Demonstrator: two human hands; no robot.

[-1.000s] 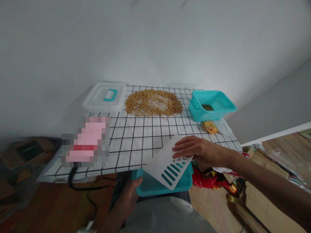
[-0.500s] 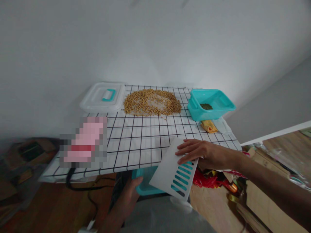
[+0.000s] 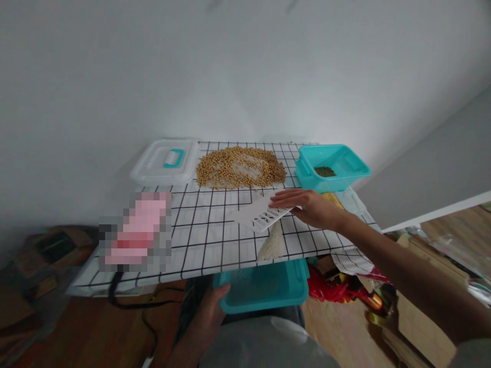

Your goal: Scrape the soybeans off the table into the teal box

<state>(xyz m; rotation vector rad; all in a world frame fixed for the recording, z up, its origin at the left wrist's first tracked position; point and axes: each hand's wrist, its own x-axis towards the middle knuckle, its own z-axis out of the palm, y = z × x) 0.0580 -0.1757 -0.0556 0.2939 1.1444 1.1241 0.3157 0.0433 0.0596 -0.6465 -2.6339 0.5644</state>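
The right hand (image 3: pixel 307 207) grips a white slotted scoop (image 3: pixel 261 214) over the table (image 3: pixel 207 225). A small white grain pile (image 3: pixel 272 245) sits near the edge, not yet in the teal tub (image 3: pixel 264 283) that the left hand (image 3: pixel 210 312) holds below. A big bean pile (image 3: pixel 241 167) waits behind. The left fingers are mostly hidden.

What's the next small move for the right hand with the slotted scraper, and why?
Probably draw the white slotted scraper under the right hand toward the table edge: a small pile of white grains lies just before it, and the left hand holds the teal tray below.
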